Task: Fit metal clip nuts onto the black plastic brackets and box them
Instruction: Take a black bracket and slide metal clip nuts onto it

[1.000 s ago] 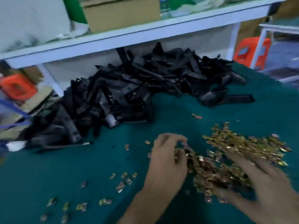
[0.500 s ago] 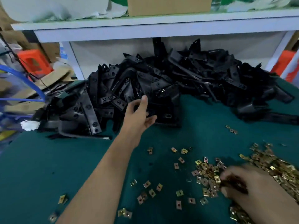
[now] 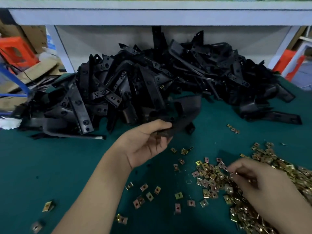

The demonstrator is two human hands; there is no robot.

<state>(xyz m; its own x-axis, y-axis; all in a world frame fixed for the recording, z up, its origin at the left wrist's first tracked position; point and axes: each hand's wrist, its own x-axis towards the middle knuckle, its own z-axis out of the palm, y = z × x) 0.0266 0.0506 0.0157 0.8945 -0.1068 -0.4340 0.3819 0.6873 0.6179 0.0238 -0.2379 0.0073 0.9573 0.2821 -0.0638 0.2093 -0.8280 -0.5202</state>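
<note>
A big heap of black plastic brackets (image 3: 128, 85) lies across the back of the green table. My left hand (image 3: 145, 142) grips one black bracket (image 3: 184, 114) by its near edge and holds it just in front of the heap, blurred by motion. Gold metal clip nuts (image 3: 209, 176) lie scattered at the lower right, thickening into a pile (image 3: 287, 183) at the right edge. My right hand (image 3: 253, 181) rests on that pile, its thumb and fingertips pinched on a clip nut (image 3: 233, 175).
A white shelf (image 3: 152, 16) runs over the back of the green table (image 3: 42, 166). Orange crates (image 3: 15, 51) and cardboard sit at the far left, another orange item (image 3: 290, 63) at the far right. Loose clip nuts (image 3: 48, 206) dot the near left.
My left hand went from the clip nuts up to the bracket heap, took hold of one bracket and drew it toward me. My right hand stayed in the nuts and pinched one.
</note>
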